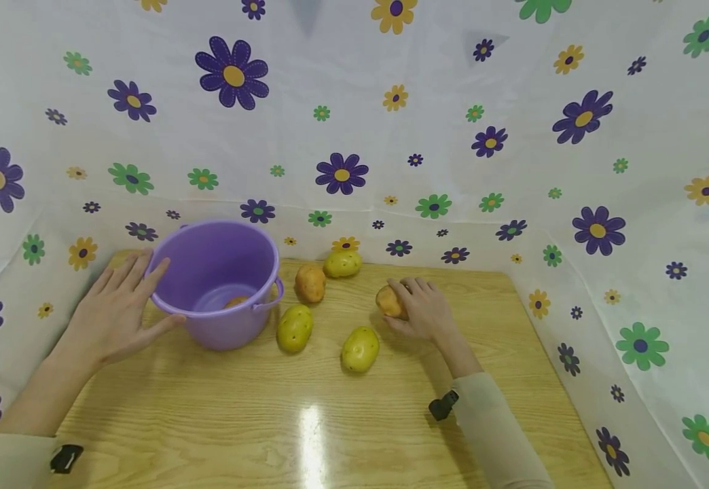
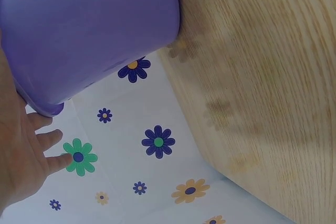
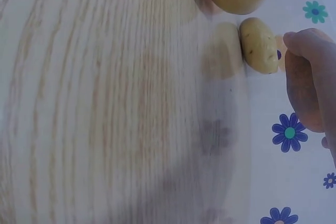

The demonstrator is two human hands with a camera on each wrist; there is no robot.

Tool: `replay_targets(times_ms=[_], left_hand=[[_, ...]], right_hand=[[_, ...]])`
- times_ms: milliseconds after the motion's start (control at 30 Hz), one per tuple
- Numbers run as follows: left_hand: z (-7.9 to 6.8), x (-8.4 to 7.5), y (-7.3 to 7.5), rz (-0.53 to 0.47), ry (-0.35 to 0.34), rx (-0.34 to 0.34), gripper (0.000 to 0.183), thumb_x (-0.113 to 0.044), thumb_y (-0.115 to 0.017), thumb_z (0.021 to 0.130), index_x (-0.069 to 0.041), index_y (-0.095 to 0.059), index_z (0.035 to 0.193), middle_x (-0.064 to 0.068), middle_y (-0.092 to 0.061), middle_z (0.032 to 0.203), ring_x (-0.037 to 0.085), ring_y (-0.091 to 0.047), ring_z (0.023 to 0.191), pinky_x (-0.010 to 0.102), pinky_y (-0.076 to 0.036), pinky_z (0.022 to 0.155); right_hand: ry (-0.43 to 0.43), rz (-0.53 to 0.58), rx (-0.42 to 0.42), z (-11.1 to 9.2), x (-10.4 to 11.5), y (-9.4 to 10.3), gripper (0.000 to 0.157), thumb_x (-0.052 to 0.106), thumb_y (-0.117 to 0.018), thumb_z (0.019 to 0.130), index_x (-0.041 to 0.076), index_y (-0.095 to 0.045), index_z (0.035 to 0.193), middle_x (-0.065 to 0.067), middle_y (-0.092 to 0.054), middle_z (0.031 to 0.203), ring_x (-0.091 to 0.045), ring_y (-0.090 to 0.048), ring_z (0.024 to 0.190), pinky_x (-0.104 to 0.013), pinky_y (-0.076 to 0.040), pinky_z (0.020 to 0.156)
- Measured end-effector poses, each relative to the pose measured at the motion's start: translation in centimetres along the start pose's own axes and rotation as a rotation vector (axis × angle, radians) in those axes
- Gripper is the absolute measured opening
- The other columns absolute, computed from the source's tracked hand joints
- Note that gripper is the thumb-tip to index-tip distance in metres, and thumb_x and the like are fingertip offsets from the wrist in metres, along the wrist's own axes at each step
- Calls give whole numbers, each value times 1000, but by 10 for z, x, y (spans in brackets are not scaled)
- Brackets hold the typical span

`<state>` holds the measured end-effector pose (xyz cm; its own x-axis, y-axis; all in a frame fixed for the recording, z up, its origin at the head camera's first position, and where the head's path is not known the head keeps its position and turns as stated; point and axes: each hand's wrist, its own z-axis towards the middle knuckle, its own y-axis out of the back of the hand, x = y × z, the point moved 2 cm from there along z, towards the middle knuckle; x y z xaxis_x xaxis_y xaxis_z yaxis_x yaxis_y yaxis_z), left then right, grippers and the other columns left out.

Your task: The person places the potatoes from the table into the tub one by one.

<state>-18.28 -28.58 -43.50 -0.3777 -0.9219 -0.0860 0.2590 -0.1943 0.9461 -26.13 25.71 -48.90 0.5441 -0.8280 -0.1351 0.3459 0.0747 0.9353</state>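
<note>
My left hand (image 1: 113,309) rests against the left side of a purple bucket (image 1: 226,333), its fingers spread and straight and its thumb along the rim. In the left wrist view those fingers (image 2: 50,140) lie beside the bucket's rim. Inside the bucket, part of a brown potato (image 1: 235,301) shows at the bottom. Over on the right, my right hand (image 1: 422,309) grips a brown potato (image 1: 392,303), with fingers over its top. The right wrist view shows that potato (image 3: 302,90) under the thumb. Nearest to this hand lies a yellow potato (image 1: 360,349).
Between bucket and right hand lie another brown potato (image 1: 310,283), a yellow potato (image 1: 295,328) by the bucket and one more yellow potato (image 1: 342,263) at the table's back edge. A flowered cloth (image 1: 354,122) encloses the wooden table (image 1: 220,414) at the back and sides.
</note>
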Motion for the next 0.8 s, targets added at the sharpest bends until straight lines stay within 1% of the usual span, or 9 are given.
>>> replay_targets(times_ms=[200, 433, 600, 800], left_hand=[[0, -1, 0, 5, -2, 1, 104, -71, -59, 94, -6, -25, 168, 27, -18, 175, 51, -23, 160, 67, -13, 132], [-2, -2, -1, 4, 3, 4, 104, -70, -59, 94, -6, -24, 168, 27, -18, 175, 51, -23, 160, 64, -8, 135], [-3, -3, 0, 1, 7, 3, 103, -70, -59, 94, -5, -26, 167, 26, -18, 175, 51, -23, 160, 65, -10, 134], [-4, -5, 0, -5, 6, -6, 103, -69, -60, 94, -6, -25, 168, 25, -18, 176, 49, -23, 161, 64, -9, 135]], right_hand=[[14, 3, -34, 3, 3, 4, 80, 61, -75, 85, 13, -57, 146, -12, -68, 125, -33, -68, 112, -47, -61, 95], [25, 1, -49, 10, 8, 9, 79, 63, -73, 86, 14, -57, 147, -11, -69, 126, -33, -69, 113, -48, -61, 96], [44, 9, -70, 18, 10, 13, 79, 62, -74, 85, 14, -57, 146, -12, -69, 127, -34, -69, 115, -47, -60, 98], [49, 21, -45, 26, 16, 19, 80, 63, -72, 87, 15, -56, 149, -12, -68, 132, -35, -66, 121, -50, -58, 105]])
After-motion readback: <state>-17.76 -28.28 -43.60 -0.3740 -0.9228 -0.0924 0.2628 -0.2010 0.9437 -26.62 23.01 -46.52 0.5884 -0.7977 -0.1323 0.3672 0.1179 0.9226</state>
